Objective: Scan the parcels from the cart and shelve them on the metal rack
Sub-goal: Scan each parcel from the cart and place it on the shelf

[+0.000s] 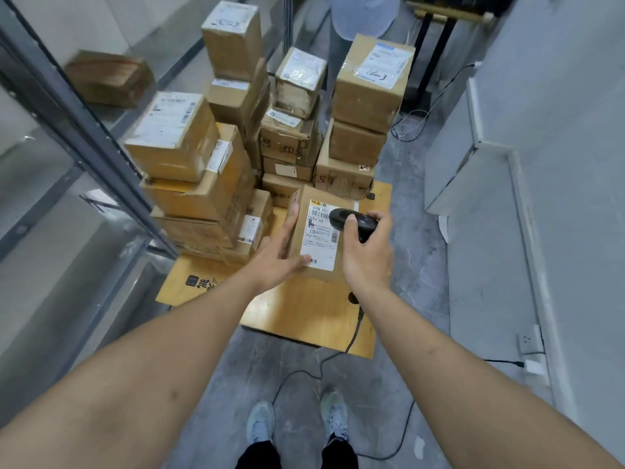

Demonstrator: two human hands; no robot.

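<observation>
A small brown parcel with a white shipping label facing me is held up over the cart. My left hand holds it from the left and below, fingers along its side and thumb on the label's lower edge. My right hand grips a black handheld scanner, whose head sits just over the label's barcode. Behind them, several taped cardboard parcels are stacked on the wooden cart deck. The grey metal rack runs along the left.
One brown box lies on a rack shelf at upper left. The scanner's black cable trails over the cart deck and across the grey floor near my feet. A white wall with a socket stands right. A person stands beyond the cart.
</observation>
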